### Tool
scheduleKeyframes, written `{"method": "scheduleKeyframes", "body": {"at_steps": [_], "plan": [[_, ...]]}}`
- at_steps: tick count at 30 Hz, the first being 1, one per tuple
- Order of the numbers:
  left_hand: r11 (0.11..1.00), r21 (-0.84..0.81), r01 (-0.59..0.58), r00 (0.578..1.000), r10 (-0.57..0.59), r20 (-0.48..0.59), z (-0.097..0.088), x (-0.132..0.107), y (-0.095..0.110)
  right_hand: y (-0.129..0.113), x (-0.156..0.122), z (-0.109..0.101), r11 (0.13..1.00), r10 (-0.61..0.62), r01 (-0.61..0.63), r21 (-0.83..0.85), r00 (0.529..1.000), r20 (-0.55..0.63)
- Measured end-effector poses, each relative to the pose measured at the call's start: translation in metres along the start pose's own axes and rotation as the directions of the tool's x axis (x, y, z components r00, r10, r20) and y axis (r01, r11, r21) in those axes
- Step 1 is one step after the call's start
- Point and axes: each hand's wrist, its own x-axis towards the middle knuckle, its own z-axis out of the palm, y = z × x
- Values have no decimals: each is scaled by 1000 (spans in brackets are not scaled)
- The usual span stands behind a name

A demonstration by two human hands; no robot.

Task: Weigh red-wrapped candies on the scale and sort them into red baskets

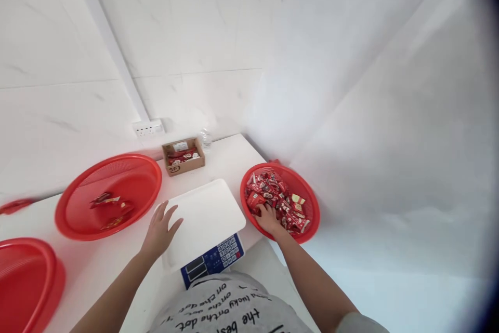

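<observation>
My left hand (160,229) hovers at the left edge of the white weighing tray (206,213), fingers spread and nothing in them. That tray tops a digital scale, whose blue keypad panel (214,259) faces me. Over on the right, my right hand (267,218) reaches into a red plastic basket (314,213) filled with small wrapped snack packets (278,187), mostly red. Its fingers are curled against a red packet (255,200) near the basket's left side. The fingertips are partly hidden among the packets.
A second red basket (70,218) with a few packets (111,208) stands left of the scale. Another red basket (50,270) is cut off at the lower left. Behind the scale sit a small cardboard box (185,165) of packets and a clear plastic item (205,141). Walls border the table.
</observation>
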Motion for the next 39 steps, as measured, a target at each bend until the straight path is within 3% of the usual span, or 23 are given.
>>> {"method": "scheduleKeyframes", "body": {"at_steps": [4, 11, 17, 23, 32, 35, 39], "plan": [[995, -87, -38, 999, 39, 14, 22, -24, 22, 7, 10, 4, 997, 71, -70, -31, 997, 7], [991, -131, 23, 998, -14, 66, 18, -38, 26, 7, 21, 9, 989, 129, -127, -73, 991, 22], [986, -143, 87, 993, -74, 90, 11, -46, 22, 15, 16, -4, 1000, 21, -22, -15, 998, -54], [986, -127, 108, 988, -93, 124, 7, -48, 22, 28, 12, -30, 970, -72, 103, 219, 987, -145], [995, -77, 66, 983, -52, 174, 9, -48, 29, 27, -4, -68, 745, 94, 97, 660, 964, -248], [996, -67, 57, 982, -44, 186, 9, -49, 31, 9, -15, -77, 665, 79, 136, 734, 965, -250], [998, -50, 48, 983, -38, 182, 10, -51, 33, -34, -29, -73, 574, -49, 154, 804, 987, -154]]}}
